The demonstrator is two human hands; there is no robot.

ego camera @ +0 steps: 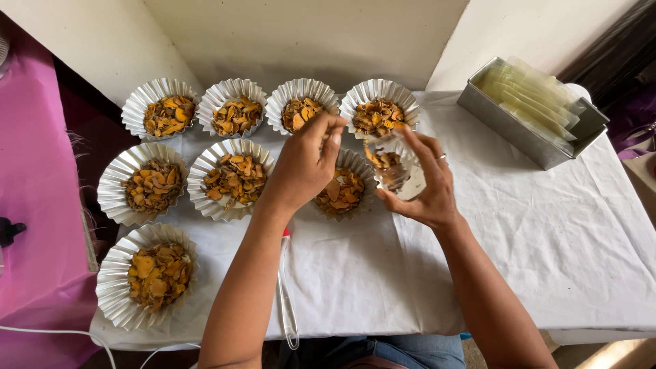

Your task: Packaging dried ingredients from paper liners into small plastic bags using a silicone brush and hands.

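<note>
My right hand (427, 181) holds a small clear plastic pouch (396, 167) partly filled with orange-brown dried slices, its mouth tilted to the left. My left hand (304, 164) hovers beside the pouch's mouth with fingertips pinched together, apparently on a few slices. Directly under both hands sits a fluted foil dish (342, 191) of the same dried slices, partly hidden by my left hand.
Several more foil dishes of dried slices (236, 178) cover the left half of the white-clothed table (533, 246). A metal tray with a stack of empty clear pouches (533, 109) stands at the back right. A red-handled wire tool (287, 301) lies near the front edge.
</note>
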